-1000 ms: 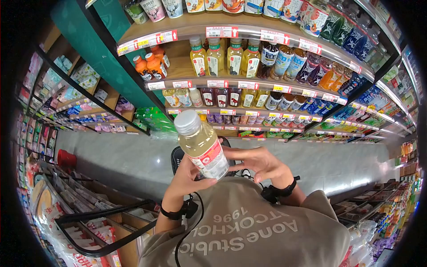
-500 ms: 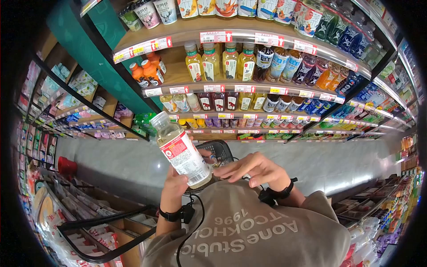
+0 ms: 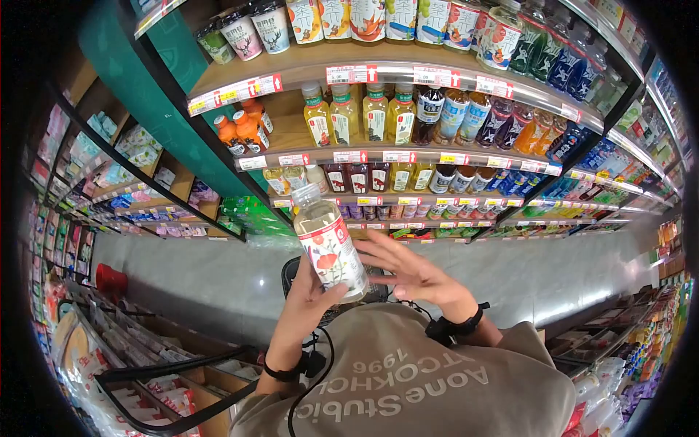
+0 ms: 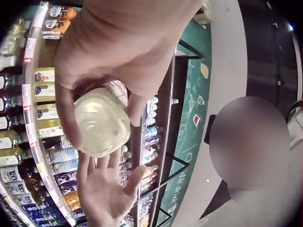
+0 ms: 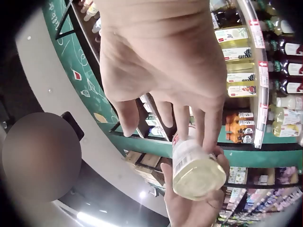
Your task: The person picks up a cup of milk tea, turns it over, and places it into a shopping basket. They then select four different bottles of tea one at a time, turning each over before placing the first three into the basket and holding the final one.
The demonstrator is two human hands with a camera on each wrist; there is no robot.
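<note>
My left hand (image 3: 304, 295) holds a clear bottle (image 3: 333, 255) of pale yellow drink around its lower part. The bottle leans with its whitish cap up and to the left. Its white label, with a red band and red flowers, faces the head camera. In the left wrist view, the bottle's round base (image 4: 103, 126) shows between thumb and fingers. My right hand (image 3: 416, 275) is beside the bottle with its fingers stretched out and spread. In the right wrist view, those fingertips (image 5: 208, 137) overlap the bottle's side, close to its label.
Ahead stands a drinks shelf (image 3: 328, 153) with several rows of bottles, cups and price tags. A dark basket (image 3: 291, 271) is partly hidden beneath my hands. Grey floor (image 3: 196, 273) runs between the shelves. On the left are a red bucket (image 3: 111, 280) and a black metal frame (image 3: 175, 422).
The bottle has turned in my left hand, from the barcode side to the flower side, and shifted right from half a second ago. My right hand's fingers have spread.
</note>
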